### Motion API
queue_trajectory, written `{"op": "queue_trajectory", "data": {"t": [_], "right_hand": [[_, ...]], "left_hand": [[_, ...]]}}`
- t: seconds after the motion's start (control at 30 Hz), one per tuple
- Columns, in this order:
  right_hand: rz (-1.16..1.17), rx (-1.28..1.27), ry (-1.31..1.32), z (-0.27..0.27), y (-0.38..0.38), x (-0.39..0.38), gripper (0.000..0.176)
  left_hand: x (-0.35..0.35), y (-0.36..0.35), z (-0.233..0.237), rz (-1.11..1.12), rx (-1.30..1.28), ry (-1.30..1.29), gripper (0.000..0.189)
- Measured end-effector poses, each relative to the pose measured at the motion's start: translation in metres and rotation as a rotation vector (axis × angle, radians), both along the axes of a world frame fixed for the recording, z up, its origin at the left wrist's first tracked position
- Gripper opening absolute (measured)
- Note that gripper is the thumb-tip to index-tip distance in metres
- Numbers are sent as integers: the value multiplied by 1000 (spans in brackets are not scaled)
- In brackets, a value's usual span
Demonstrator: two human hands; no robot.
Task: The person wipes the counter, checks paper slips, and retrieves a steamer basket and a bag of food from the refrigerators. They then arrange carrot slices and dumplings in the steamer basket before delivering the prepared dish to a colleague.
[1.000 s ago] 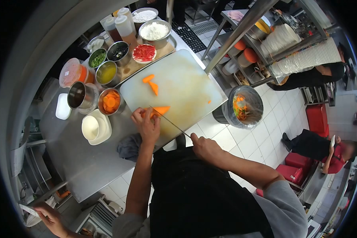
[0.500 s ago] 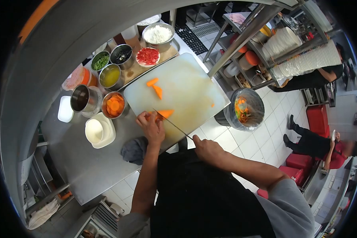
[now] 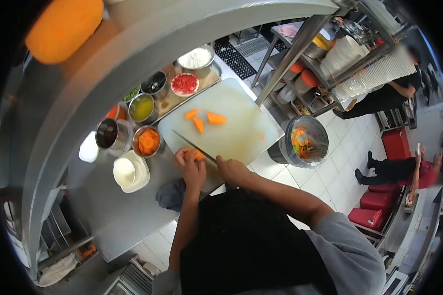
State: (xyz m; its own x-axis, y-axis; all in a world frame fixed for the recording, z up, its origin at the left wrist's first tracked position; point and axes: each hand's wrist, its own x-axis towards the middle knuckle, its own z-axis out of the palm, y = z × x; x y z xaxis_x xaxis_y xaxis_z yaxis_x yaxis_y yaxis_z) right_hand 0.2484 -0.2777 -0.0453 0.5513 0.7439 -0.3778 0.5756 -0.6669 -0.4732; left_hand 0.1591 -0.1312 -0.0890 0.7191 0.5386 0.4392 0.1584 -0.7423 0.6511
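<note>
A brushed-steel counter (image 3: 103,211), smooth and dully shiny, carries the broad white cutting board (image 3: 236,113), a rounded-corner slab of plastic with faint yellowish staining. Beyond the board's right side stands a round dark bin (image 3: 278,150), its clear, crinkled liner holding orange and green scraps. A cream, round-mouthed cup (image 3: 124,172) sits in a squarish tub (image 3: 142,183) of similar colour, and a rumpled dark-grey cloth (image 3: 171,195) lies near the board's lower left edge.

Beside the board, a round metal bowl (image 3: 139,147) holds thin orange slices; the red shreds (image 3: 185,83) farther up are finely cut and glossy.

The right hand (image 3: 233,173) is closed round the knife's handle, which its fingers hide. The knife's thin, straight blade (image 3: 192,143) slants across the board. The left hand (image 3: 193,172) is partly curled, fingertips bent over the carrot (image 3: 197,155) — bright orange, partly covered — on the board's near left part, right beside the blade. Past the blade lie a thick, blunt-ended chunk (image 3: 216,118), a tapering wedge (image 3: 198,125) and a short rounded piece (image 3: 191,114), with a tiny orange scrap (image 3: 263,138) toward the right edge.
</note>
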Motion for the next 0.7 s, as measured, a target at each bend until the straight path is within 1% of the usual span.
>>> {"op": "queue_trajectory", "data": {"t": [0.03, 0.07, 0.1, 0.17, 0.23, 0.27, 0.3, 0.37, 0.4, 0.5, 0.57, 0.6, 0.63, 0.7], "right_hand": [[-24, 35, 40, 15, -9, 3, 23], [-50, 67, 85, 24, -21, 6, 25], [-64, 68, 82, 25, -36, 13, 25], [-170, 190, -78, 32, -66, 40, 28], [-260, 249, -267, 20, -85, 73, 28], [-275, 198, -347, 13, -88, 88, 27], [-277, 163, -399, 0, -90, 102, 32], [-314, 125, -408, -10, -83, 118, 39], [-318, 133, -412, -12, -78, 122, 39], [-353, 109, -392, -10, -65, 130, 39], [-303, -62, -451, -3, -61, 128, 35], [-302, -126, -486, 9, -58, 125, 34], [-294, -117, -495, 14, -53, 130, 34], [-193, 147, -481, 19, -43, 135, 37]], "left_hand": [[-1, 1, 5, -43, -53, 1, 29], [-5, 4, 9, -86, -38, 64, 37], [-9, 6, 14, -101, -38, 61, 37], [-8, 16, 23, -233, 38, 189, 41], [-2, 29, 23, -274, 62, 219, 42], [1, 36, 21, -246, 57, 219, 40], [7, 41, 20, -218, 51, 217, 39], [24, 55, 20, -188, 77, 178, 39], [31, 60, 18, -152, 89, 147, 38], [51, 71, 15, -175, 106, 148, 37], [57, 74, 16, -175, 111, 159, 36], [58, 76, 15, -176, 109, 175, 35], [60, 78, 14, -164, 114, 167, 35], [58, 80, 11, -190, 145, 171, 39]]}}
